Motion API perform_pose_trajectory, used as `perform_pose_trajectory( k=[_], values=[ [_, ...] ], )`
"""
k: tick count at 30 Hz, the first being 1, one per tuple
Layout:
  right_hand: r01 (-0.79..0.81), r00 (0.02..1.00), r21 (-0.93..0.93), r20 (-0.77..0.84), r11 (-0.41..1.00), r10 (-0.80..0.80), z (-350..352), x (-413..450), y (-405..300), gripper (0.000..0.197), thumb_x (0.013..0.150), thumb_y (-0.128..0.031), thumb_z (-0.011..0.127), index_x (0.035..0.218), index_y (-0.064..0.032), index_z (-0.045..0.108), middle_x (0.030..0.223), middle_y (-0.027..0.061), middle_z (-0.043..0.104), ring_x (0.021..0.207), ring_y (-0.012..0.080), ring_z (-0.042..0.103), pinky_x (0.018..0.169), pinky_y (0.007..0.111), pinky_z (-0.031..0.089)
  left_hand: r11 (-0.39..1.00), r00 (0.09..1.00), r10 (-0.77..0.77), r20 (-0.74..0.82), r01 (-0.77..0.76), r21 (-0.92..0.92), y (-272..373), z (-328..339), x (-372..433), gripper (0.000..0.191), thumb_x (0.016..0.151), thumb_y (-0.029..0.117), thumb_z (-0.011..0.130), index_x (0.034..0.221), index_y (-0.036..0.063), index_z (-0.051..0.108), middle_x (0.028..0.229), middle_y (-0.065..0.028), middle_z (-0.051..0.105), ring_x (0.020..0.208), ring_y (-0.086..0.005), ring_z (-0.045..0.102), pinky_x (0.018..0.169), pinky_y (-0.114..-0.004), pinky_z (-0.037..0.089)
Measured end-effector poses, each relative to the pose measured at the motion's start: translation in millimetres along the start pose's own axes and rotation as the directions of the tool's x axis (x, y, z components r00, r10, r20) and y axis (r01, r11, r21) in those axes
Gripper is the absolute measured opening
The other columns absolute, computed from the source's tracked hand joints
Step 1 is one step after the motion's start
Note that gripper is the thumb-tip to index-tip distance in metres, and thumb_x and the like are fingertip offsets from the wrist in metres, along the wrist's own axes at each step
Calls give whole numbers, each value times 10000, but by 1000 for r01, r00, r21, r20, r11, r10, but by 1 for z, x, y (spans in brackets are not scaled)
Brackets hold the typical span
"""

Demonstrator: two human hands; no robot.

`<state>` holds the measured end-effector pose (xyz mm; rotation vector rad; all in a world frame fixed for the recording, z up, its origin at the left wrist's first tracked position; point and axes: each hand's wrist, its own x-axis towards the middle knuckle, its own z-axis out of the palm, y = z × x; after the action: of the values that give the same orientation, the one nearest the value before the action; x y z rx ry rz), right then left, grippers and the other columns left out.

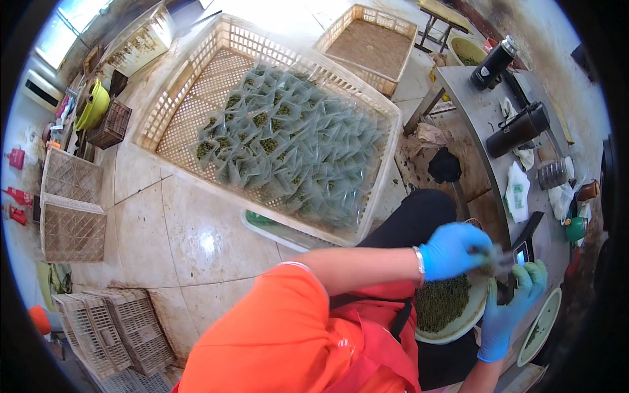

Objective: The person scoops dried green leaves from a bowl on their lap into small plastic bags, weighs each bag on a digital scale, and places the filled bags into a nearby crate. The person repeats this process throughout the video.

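Note:
My left hand point(456, 251), in a blue glove, pinches a small clear plastic bag point(497, 260), blurred by motion. Just beside it, my right hand point(513, 305), gloved in blue with greenish stained fingertips, has its thumb and fingers spread. Nothing can be seen in its grasp. Below both hands a pale basin point(454, 338) on my lap holds a heap of small green berries point(441, 303), like green peppercorns. A scale with a lit display point(521, 256) stands on the metal table behind the fingers. Many open clear bags point(295, 142) with green berries stand packed in a large plastic crate point(182, 167).
On the metal table point(496, 172) stand two dark flasks point(518, 128), a clear jar point(555, 173) and a packet point(517, 191). Another pale bowl point(539, 326) is at the right. A second crate point(371, 49) lies beyond. Stacked crates point(113, 329) are at the left.

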<state>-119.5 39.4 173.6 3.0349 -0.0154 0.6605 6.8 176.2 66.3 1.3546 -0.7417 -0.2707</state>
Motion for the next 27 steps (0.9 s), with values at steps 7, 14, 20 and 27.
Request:
perform_pose_trajectory(
  k=[7,14,20,27],
  values=[
    [-63,996,45,66,997,60,17,-15,19,400,824,-127,697,1184,-47,544,1264,145,502,1279,378,420,1106,543,298,950,766,130,-630,86,301,62,-295,36,204,851,229,754,1008,102,727,903,-60,717,780,-113,662,678,-279,573],
    [-108,971,112,223,988,81,77,-15,-7,381,798,-104,671,1167,-63,588,1206,117,563,1223,327,486,1157,562,217,463,643,251,-724,577,673,21,-583,21,179,789,162,718,936,63,737,904,-145,729,817,-235,698,779,-344,532],
    [-92,962,126,266,988,56,91,0,-22,328,797,-88,671,1120,-71,616,1146,97,591,1162,316,536,1153,558,231,231,620,2,-785,763,603,-56,-617,42,210,768,216,700,940,103,744,929,-169,722,851,-285,699,794,-389,534],
    [-131,950,112,299,985,92,91,-16,-14,293,807,-75,660,1097,-86,623,1125,80,606,1147,302,550,1151,548,238,345,630,-399,-666,776,528,-41,-596,71,542,872,453,622,1185,15,687,1100,-173,699,990,-245,637,916,-377,475]
  ],
)
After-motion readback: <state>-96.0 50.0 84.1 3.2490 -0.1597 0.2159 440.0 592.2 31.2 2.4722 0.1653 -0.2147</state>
